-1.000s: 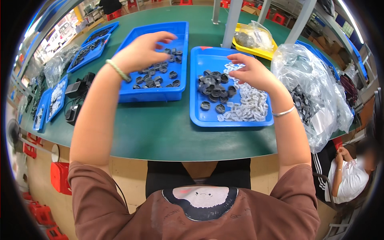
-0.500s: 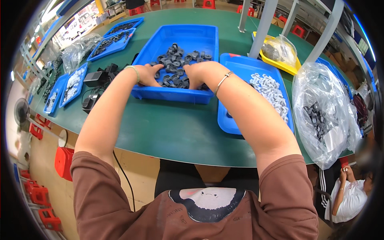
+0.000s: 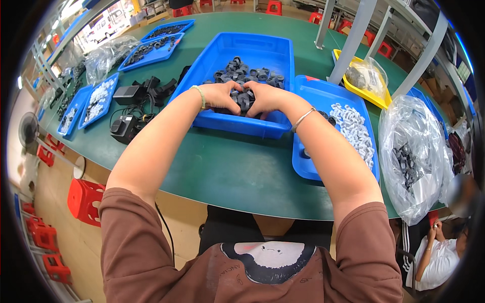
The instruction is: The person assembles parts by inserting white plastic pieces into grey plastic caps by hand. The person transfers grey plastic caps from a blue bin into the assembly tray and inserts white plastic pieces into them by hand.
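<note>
A deep blue plastic bin [image 3: 212,119] holds a heap of small dark grey round plastic parts [image 3: 237,67]. My left hand [image 3: 221,95] and my right hand [image 3: 262,98] are in the bin near its front wall. They face each other, fingers curled and thumbs toward me, cupped around a clump of the parts [image 3: 243,100] between them. Some fingertips are hidden among the pieces. To the right, my forearm crosses over a blue tray [image 3: 316,86] with small light grey pieces [image 3: 353,126] and a few dark round ones.
Black adapters and cables [image 3: 126,123] lie left of the bin. Smaller blue trays [image 3: 112,103] stand farther left. A clear plastic bag [image 3: 409,166], a yellow tray [image 3: 386,101] and metal posts [image 3: 348,50] stand on the right. Another person [image 3: 437,257] sits at the lower right.
My hands have come closer together and now cup a clump of the dark parts between them. The whole view has shifted, so the bin and trays appear farther right.
</note>
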Motion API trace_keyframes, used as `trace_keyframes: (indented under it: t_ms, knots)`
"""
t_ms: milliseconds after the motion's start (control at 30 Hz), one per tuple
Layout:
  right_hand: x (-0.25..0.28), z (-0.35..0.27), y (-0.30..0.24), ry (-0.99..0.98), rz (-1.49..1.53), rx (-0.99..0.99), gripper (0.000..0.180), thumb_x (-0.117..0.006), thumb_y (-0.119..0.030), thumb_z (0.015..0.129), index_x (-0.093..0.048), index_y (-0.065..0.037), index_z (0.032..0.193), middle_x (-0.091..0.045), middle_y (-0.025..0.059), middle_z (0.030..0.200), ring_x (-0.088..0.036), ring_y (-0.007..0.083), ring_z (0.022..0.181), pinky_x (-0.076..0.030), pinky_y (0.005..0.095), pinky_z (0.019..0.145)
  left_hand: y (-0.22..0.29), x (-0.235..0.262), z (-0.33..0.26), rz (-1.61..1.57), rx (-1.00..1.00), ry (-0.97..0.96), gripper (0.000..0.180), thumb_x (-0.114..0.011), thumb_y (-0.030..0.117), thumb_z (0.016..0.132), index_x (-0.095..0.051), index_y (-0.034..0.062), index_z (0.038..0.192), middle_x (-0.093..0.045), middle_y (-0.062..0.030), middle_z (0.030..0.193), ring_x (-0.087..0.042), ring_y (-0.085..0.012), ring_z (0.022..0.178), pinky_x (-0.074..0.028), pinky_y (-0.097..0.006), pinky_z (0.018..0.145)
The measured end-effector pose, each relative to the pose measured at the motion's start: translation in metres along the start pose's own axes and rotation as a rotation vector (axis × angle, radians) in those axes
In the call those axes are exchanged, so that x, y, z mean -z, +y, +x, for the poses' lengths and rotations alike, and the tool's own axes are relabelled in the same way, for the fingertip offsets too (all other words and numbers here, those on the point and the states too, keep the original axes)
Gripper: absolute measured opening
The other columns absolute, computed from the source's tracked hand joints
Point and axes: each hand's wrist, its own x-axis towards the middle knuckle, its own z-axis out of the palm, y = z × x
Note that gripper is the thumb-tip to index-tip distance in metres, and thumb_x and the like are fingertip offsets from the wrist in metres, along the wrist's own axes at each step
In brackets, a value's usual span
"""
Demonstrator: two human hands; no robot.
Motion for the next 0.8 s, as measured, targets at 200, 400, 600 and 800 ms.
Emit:
trace_keyframes:
  t_ms: [200, 400, 600, 800]
  knots:
    - [-0.001, -0.004, -0.007, -0.172, 0.282, 0.057, 0.065, -0.084, -0.012, 0.069, -0.053, -0.011, 0.126, -0.065, 0.0061, 0.113, -0.064, 0.0187, 0.098, -0.057, 0.0354, 0.075, -0.006, -0.001, 0.008, -0.608, 0.002, -0.07, 0.071, -0.073, -0.001, 0.07, -0.041, 0.0074, 0.132, -0.061, -0.0131, 0.096, -0.067, -0.0192, 0.075, -0.056, -0.032, 0.059]
    - [0.0, -0.01, -0.016, -0.042, 0.384, 0.064, 0.047, -0.084, -0.009, 0.066, -0.062, -0.009, 0.107, -0.064, 0.0055, 0.094, -0.063, 0.0206, 0.089, -0.061, 0.0383, 0.066, 0.009, 0.003, -0.004, -0.555, -0.038, 0.013, 0.062, -0.068, -0.003, 0.07, -0.042, 0.0036, 0.126, -0.059, -0.0083, 0.099, -0.062, -0.0149, 0.083, -0.052, -0.027, 0.065]
    - [0.067, -0.067, -0.021, -0.009, 0.364, 0.12, 0.04, -0.081, -0.011, 0.075, -0.061, -0.005, 0.109, -0.066, 0.006, 0.1, -0.065, 0.016, 0.086, -0.059, 0.0319, 0.067, 0.091, 0.013, -0.008, -0.311, -0.197, 0.046, 0.062, -0.07, 0.003, 0.071, -0.045, 0.0024, 0.128, -0.06, -0.0083, 0.097, -0.06, -0.0135, 0.077, -0.05, -0.025, 0.064]
    - [0.091, -0.16, 0.008, 0.217, 0.189, 0.019, 0.055, -0.081, -0.01, 0.074, -0.054, -0.007, 0.121, -0.066, 0.0058, 0.1, -0.065, 0.0146, 0.086, -0.058, 0.0295, 0.068, 0.159, -0.056, 0.026, -0.334, -0.38, 0.105, 0.069, -0.072, 0.006, 0.072, -0.041, -0.0037, 0.132, -0.062, -0.0135, 0.099, -0.062, -0.0171, 0.082, -0.051, -0.029, 0.064]
